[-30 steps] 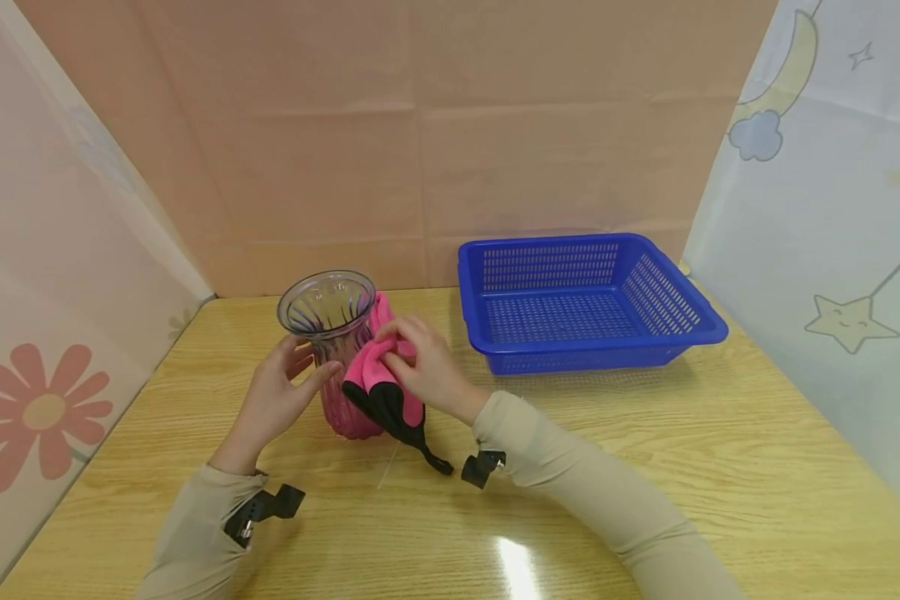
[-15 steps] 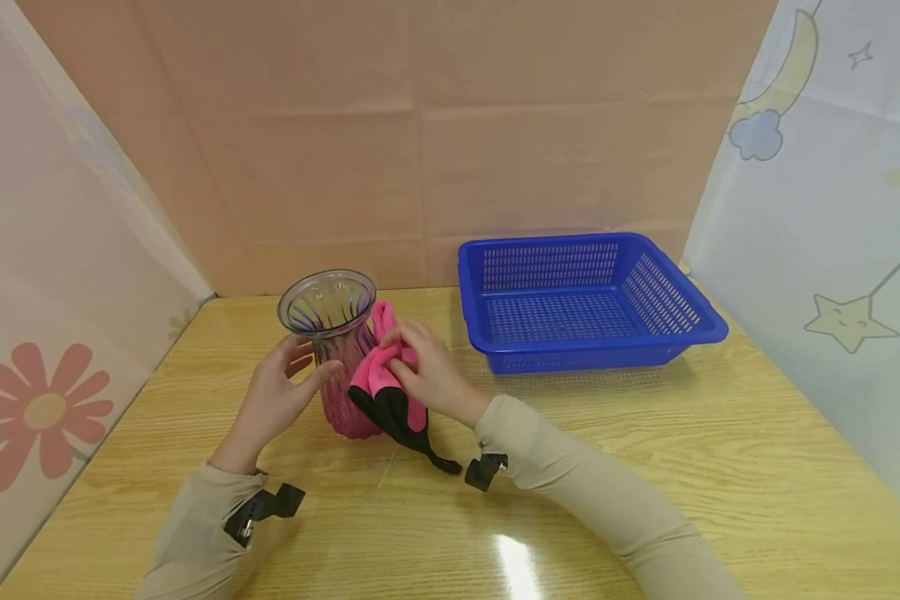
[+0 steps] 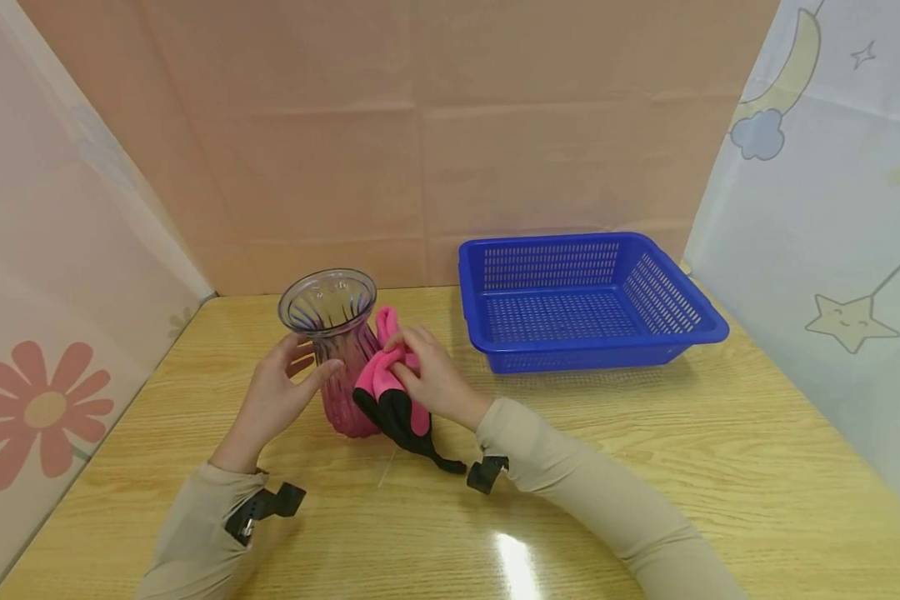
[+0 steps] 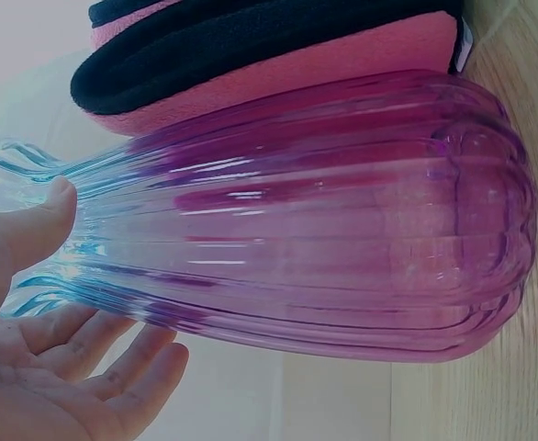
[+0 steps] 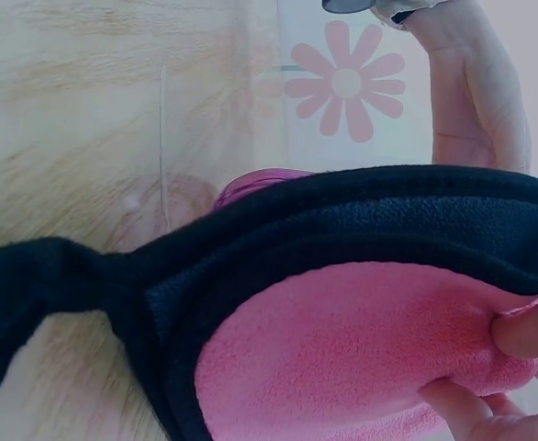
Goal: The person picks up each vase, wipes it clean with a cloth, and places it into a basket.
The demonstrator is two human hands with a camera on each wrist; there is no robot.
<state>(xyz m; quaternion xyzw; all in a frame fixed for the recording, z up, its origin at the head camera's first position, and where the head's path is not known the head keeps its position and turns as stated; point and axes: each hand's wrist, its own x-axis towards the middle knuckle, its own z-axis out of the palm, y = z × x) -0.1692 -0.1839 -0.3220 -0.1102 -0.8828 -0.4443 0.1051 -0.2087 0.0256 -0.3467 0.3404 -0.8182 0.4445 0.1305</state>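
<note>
A ribbed glass vase (image 3: 337,392), blue-violet at its flared rim and pink at its base, stands upright on the table. My left hand (image 3: 273,400) holds its neck from the left, with the thumb (image 4: 44,220) in front and curled fingers on the other side. To the right of the vase, my right hand (image 3: 435,375) pinches a folded, fleecy pink-and-black cloth piece (image 3: 397,412) between thumb and fingers. In the right wrist view, the cloth piece (image 5: 333,340) shows black edging around a pink panel and a narrow black strap (image 5: 44,276). The folds hide its full shape.
A blue perforated plastic basket (image 3: 570,354) stands at the back right of the wooden table (image 3: 645,467). Printed cloth walls (image 3: 817,250) close in the sides, and a plain orange-pink backdrop (image 3: 307,150) stands behind.
My right hand has drawn the cloth piece slightly right and down along the vase, with its pink top fold now lower. The left hand and vase have stayed in place.
</note>
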